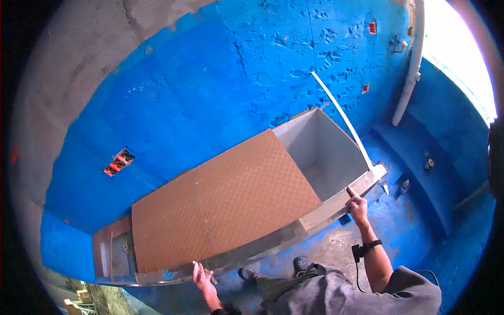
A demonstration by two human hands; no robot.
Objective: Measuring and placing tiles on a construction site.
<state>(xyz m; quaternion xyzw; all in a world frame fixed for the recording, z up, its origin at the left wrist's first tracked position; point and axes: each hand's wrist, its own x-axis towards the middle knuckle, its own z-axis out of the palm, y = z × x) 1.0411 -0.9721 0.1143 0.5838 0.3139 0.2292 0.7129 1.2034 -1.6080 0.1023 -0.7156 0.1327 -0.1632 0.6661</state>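
Observation:
Before me is a long, low box built against the blue wall, its pale inner walls point(336, 147) visible at the right end. Two large brown panels point(236, 194) with a raised diamond grid, like the backs of tiles, lie over its middle. My right hand point(358, 209) is at the near rim point(329, 209); its index finger stretches onto the rim and the other fingers are curled, with nothing visible in them. Near the panels' lower left edge, my left hand point(201, 278) is partly closed around a small brownish thing point(213, 280) I cannot make out.
A white strip point(344, 118) slants from the wall to the rim's right corner. Left of the panels is an open compartment point(121, 252). A white pipe point(410, 73) runs down the far right corner. Small objects point(429, 161) sit on a blue ledge at right.

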